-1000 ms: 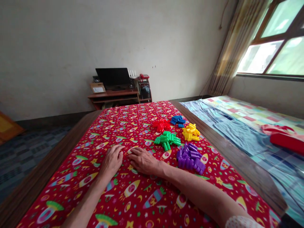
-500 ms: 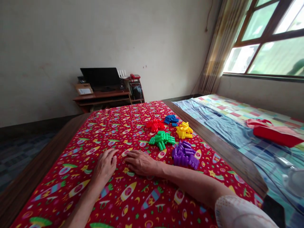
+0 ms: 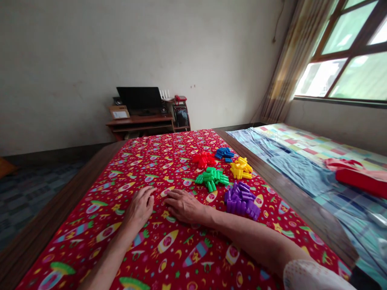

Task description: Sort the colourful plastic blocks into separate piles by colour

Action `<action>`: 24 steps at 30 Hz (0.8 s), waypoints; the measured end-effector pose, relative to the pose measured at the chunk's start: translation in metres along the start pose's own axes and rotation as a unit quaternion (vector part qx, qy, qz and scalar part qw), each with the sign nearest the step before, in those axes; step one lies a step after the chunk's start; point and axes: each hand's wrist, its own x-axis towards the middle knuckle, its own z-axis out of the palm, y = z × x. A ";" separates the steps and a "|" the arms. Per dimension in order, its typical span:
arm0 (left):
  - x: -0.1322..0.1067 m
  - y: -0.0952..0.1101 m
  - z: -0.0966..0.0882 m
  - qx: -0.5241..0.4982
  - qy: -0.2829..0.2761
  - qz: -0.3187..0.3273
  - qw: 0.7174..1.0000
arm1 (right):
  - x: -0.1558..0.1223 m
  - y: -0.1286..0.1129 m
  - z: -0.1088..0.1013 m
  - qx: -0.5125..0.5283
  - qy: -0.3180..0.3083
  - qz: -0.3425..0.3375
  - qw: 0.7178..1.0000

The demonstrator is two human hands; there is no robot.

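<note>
My left hand rests on the red patterned cloth, fingers stretched forward, holding nothing. A small gap to its right, my right hand lies flat with its fingers pointing left. Beyond and right of that hand are piles of small plastic pieces sorted by colour. The green pile is nearest ahead of it, and the purple pile lies behind my right forearm. Farther back sit the red pile, the blue pile and the yellow pile.
The cloth covers a table with dark wooden edges. To the right is a bed with a red item on it. A desk with a monitor and a red telephone stands against the far wall.
The whole view has shifted, so the table and room appear a little farther right. Both hands keep their places on the cloth, and the piles look the same.
</note>
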 end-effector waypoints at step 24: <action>-0.003 0.001 -0.003 -0.013 0.005 -0.001 1.000 | 0.001 -0.004 0.002 -0.012 0.005 0.023 1.000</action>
